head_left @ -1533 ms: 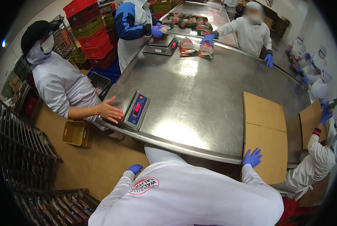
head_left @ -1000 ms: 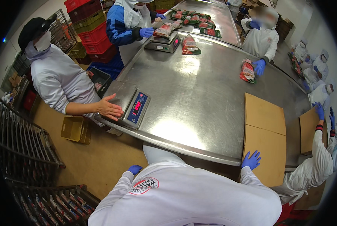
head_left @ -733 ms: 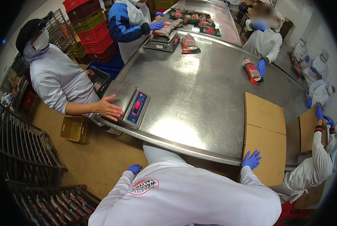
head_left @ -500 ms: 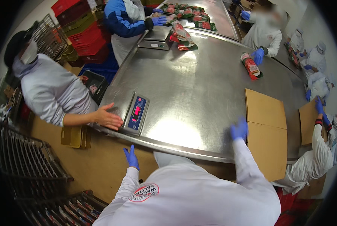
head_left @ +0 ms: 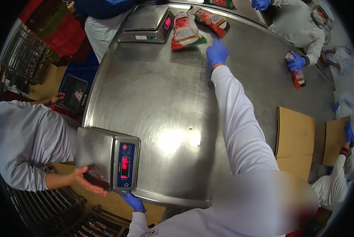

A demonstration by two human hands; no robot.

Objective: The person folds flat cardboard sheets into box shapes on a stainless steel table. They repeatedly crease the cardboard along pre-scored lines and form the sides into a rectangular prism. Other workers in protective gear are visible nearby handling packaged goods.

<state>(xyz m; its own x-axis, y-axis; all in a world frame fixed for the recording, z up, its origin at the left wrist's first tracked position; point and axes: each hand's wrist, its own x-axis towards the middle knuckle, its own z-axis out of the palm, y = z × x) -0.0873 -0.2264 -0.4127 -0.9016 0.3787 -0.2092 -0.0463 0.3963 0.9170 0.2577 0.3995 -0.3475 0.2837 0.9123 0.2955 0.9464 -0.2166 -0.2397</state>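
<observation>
My right arm stretches far across the steel table (head_left: 157, 98). My right hand (head_left: 217, 52), in a blue glove, is open and empty with its fingers pointing forward. Just beyond it lie two red, white and green food packets, a nearer one (head_left: 185, 31) to its left and a farther one (head_left: 210, 20) ahead. My left hand (head_left: 133, 201), also blue-gloved, is at the table's near edge below a digital scale (head_left: 126, 166). Its fingers look spread, and whether they touch the scale or the edge I cannot tell. A co-worker's bare hand (head_left: 88, 181) is beside that scale.
A second scale (head_left: 145, 23) stands at the far left. On the right, a co-worker's gloved hand (head_left: 296, 62) holds another red packet (head_left: 297, 79). A cardboard box (head_left: 295, 134) is at the right edge. Beside the left co-worker is a dark bin (head_left: 74, 91); stacked crates (head_left: 62, 33) stand behind.
My right hand has moved from beside the cardboard box to the far packets. My view has shifted forward. My left hand is now closer to the near scale. The right-hand co-worker's hand now covers the packet.
</observation>
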